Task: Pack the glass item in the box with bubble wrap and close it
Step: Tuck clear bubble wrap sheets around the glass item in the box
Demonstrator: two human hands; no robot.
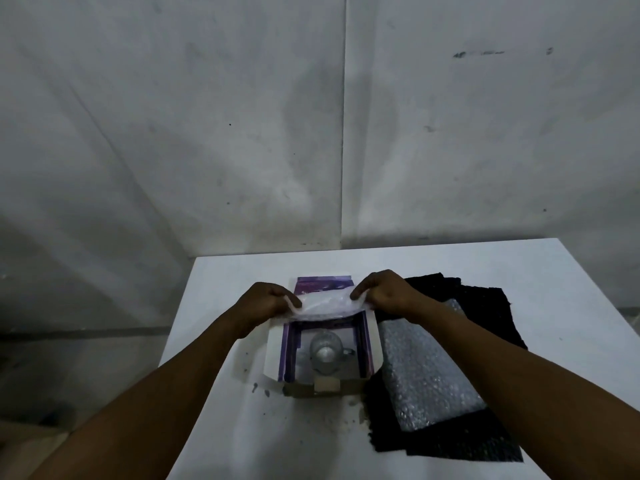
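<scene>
An open purple-and-white box (272,351) sits on the white table, its flaps spread out. Inside it lies a clear glass mug (325,353) with its handle pointing right. My left hand (266,299) and my right hand (384,292) each pinch a corner of a sheet of bubble wrap (327,306), held stretched over the far edge of the box above the mug. The sheet hides the far inner wall of the box.
A second stack of bubble wrap (422,368) lies on a black cloth (485,306) just right of the box. Dark specks dot the white table (242,427) near the box's front. A grey wall stands behind the table's far edge.
</scene>
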